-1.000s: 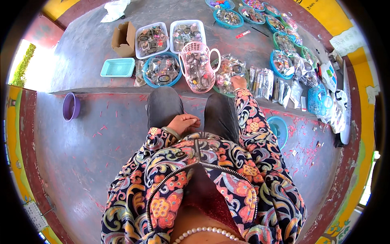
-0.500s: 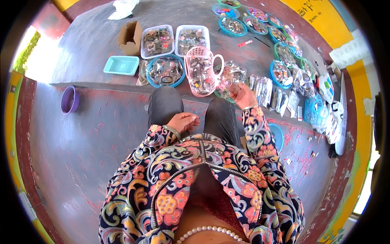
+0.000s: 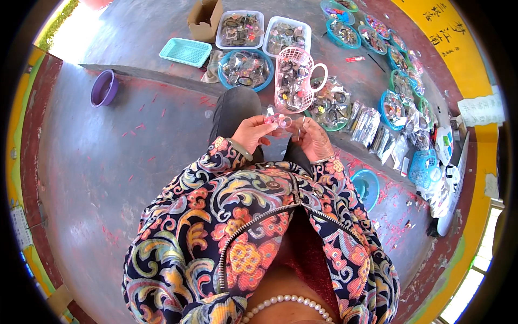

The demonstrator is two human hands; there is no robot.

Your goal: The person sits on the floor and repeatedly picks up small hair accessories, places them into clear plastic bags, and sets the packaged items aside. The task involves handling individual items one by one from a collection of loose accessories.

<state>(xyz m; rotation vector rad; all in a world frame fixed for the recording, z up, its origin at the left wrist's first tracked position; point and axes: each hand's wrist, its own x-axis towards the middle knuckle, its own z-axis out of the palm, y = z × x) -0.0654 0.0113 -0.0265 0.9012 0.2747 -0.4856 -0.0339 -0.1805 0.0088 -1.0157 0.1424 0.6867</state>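
My left hand (image 3: pixel 253 133) pinches a small clear-and-pink item (image 3: pixel 278 120) with a round loop, perhaps in clear film; its kind is too small to make out. Close beside it, my right hand (image 3: pixel 313 141) has its fingers closed on a thin, shiny, pin-like piece (image 3: pixel 299 133). Both hands are over my lap. Just beyond them stands a pink basket (image 3: pixel 280 100) with a handle, full of small bagged pieces. To its right, a green basket (image 3: pixel 337 127) holds more clear packets with dark bands.
On the raised ledge are a blue basin (image 3: pixel 222 75) of packets, two white trays (image 3: pixel 218 40) (image 3: pixel 308 39), a turquoise basket (image 3: pixel 186 52) and a cardboard box (image 3: pixel 205 21). Silvery packets (image 3: pixel 366 127) and several filled baskets lie right. A purple tub (image 3: pixel 104 89) and blue bowl (image 3: pixel 365 189) are lower.
My right hand has come back from the green basket to my left hand. My left hand has risen and now holds the small pink item. The view has shifted.
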